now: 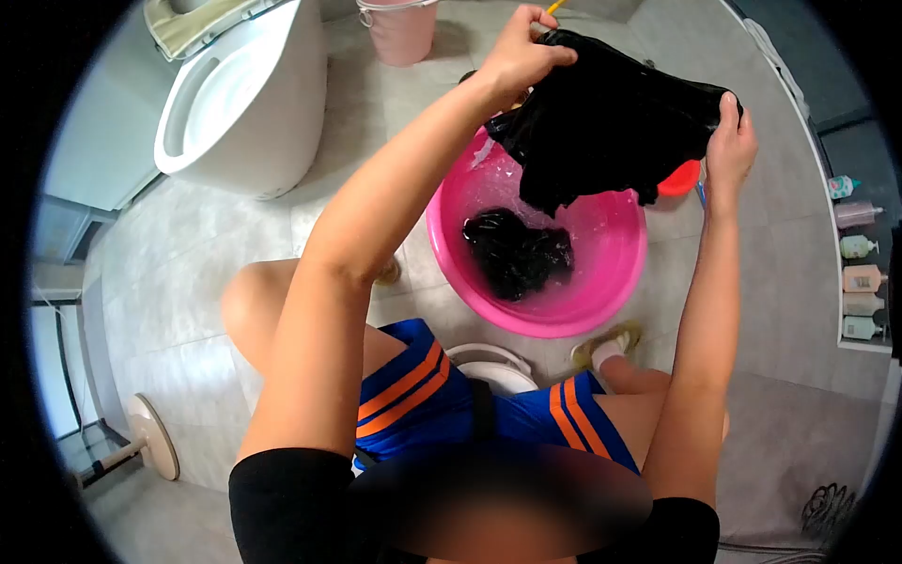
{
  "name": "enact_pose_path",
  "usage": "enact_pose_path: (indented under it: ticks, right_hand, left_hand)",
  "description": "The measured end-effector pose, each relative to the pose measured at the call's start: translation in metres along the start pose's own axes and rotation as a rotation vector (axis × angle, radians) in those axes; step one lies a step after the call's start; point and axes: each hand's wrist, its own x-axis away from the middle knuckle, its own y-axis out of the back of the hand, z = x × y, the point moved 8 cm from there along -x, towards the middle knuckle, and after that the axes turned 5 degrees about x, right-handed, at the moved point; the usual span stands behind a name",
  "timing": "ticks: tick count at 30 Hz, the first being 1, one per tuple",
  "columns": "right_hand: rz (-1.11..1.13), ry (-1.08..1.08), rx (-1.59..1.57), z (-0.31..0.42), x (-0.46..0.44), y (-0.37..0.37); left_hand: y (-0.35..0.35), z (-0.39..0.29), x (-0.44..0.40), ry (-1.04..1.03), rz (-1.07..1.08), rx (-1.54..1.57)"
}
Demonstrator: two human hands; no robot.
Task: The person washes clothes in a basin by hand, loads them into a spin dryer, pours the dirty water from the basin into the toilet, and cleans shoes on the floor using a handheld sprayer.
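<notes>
A dark, wet-looking black garment is stretched out in the air between my hands. My left hand pinches its upper left corner, while my right hand grips the upper right one. The cloth hangs over the far side of a round pink basin and hides part of its rim. Inside the basin, another black cloth lies bunched up in cloudy, sudsy water. Whether the raised garment is shorts or a top, I cannot tell.
A white toilet stands at the upper left, with a pale pink bucket beyond it. Part of a red container shows behind the basin. Several bottles line a shelf on the right. A round wooden-looking piece is at lower left.
</notes>
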Motion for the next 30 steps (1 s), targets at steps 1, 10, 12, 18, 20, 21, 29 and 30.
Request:
enact_pose_path:
  ticks: [1, 10, 12, 18, 20, 21, 29, 30]
  right_hand:
    - [-0.081, 0.103, 0.144, -0.003, -0.002, 0.008]
    - [0.377, 0.421, 0.308, -0.115, 0.121, -0.114]
    - [0.564, 0.506, 0.509, -0.168, 0.17, -0.159]
    - [1.177, -0.097, 0.841, -0.232, 0.266, -0.237]
    - [1.243, -0.173, 0.863, -0.239, 0.282, -0.251]
    - [1.222, -0.212, 0.828, -0.26, 0.291, -0.263]
    - [0.902, -0.104, 0.712, -0.268, 0.262, -0.277]
    - [0.906, -0.044, 0.769, -0.272, 0.262, -0.28]
  left_hand:
    - [-0.001, -0.009, 0.003, -0.126, -0.036, -0.116]
    - [-0.021, 0.13, 0.07, -0.145, 0.314, -1.338]
    - [-0.005, 0.205, 0.082, 0.108, 0.397, -1.569]
    - [-0.003, 0.357, 0.146, 0.476, 0.521, -1.639]
    - [0.001, 0.394, 0.159, 0.51, 0.53, -1.594]
    - [0.008, 0.408, 0.163, 0.613, 0.457, -1.488]
    - [0.008, 0.444, 0.159, 0.816, 0.5, -1.328]
    - [0.007, 0.45, 0.163, 0.775, 0.504, -1.361]
